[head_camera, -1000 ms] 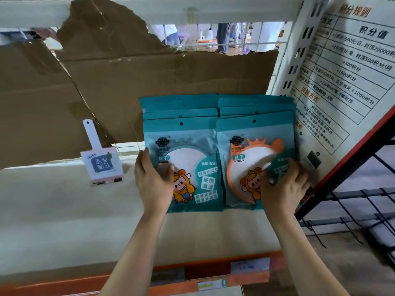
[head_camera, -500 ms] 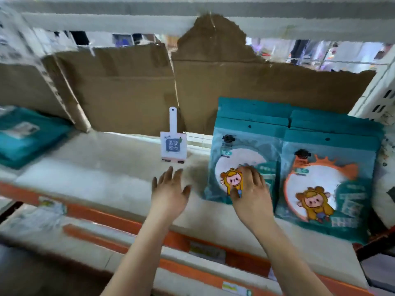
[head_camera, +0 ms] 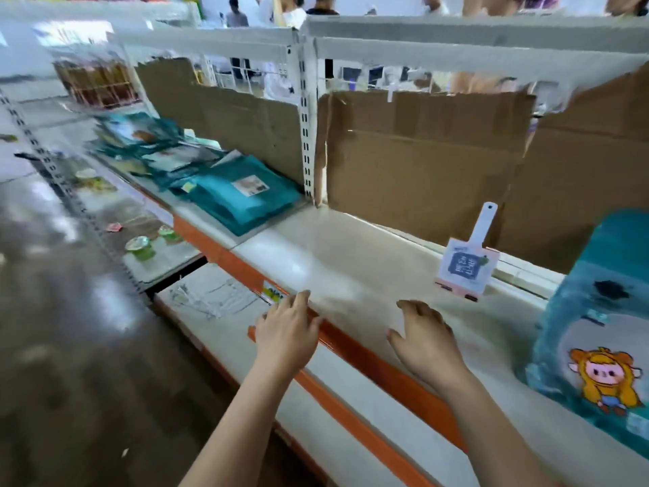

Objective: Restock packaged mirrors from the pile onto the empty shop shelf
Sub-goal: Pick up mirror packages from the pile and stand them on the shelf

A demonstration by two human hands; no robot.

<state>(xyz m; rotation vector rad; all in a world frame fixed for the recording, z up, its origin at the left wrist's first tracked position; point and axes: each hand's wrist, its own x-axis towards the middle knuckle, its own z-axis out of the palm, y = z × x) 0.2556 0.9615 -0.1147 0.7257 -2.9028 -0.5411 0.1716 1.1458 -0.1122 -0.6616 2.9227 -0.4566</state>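
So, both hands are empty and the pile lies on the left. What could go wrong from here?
1. The pile of teal packs looks loose and uneven; pulling one out may slide others toward the front edge of the shelf.
2. The small handled card stands beside the upright mirror pack; a new pack set down there could knock it over.
3. The upright mirror pack may tip forward if bumped.

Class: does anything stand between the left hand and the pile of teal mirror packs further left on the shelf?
Nothing visible does. Only bare shelf lies between the left hand and the pile; the white upright stands at the back.
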